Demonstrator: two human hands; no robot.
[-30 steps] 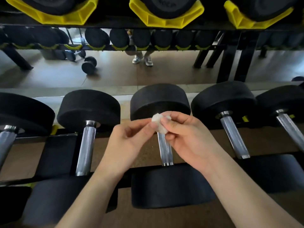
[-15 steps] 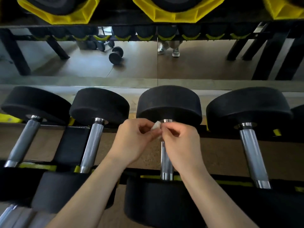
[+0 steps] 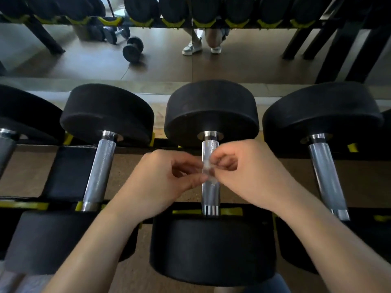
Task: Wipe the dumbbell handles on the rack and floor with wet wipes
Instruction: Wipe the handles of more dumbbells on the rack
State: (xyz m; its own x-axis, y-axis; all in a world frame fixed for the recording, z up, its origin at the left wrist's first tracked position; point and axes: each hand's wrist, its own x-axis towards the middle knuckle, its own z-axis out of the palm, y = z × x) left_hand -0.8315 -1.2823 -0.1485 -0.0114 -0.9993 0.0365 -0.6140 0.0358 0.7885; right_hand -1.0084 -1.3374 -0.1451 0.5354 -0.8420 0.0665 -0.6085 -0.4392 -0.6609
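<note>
- The person's left grip (image 3: 167, 178) and right grip (image 3: 239, 172) meet over the middle dumbbell (image 3: 211, 111) on the rack (image 3: 230, 211). Each has thumb and fingertips clenched on one edge of the same small white wet wipe (image 3: 209, 166).
- And there's the change. A second ago the wipe was bunched up in front of the far head, clear of the metal. Half a second ago it was at the top collar. Now it sits at mid-height on the knurled handle (image 3: 210, 193).
- The wipe looks spread thinner between the two pinches than it was. It appears to lie against the bar, though this angle can't confirm real contact.
- Likely meaning: the sorting-out of the wipe is done and the stroke on this handle is starting. The lower stretch down to the near collar looks not yet reached.
- The neighbouring handles, one to the left (image 3: 100, 172) and one to the right (image 3: 326, 176), lie bare with no hand near them, so plenty of the row probably remains.
- In the mirror (image 3: 254, 60) behind the rack, a loose dumbbell (image 3: 133, 49) lies on the floor. That is floor work which probably has yet to be done.
- Watch point: a fingertip pinch on so small a wipe could slip on the knurling. Wrapping it round the bar would probably cover more.
</note>
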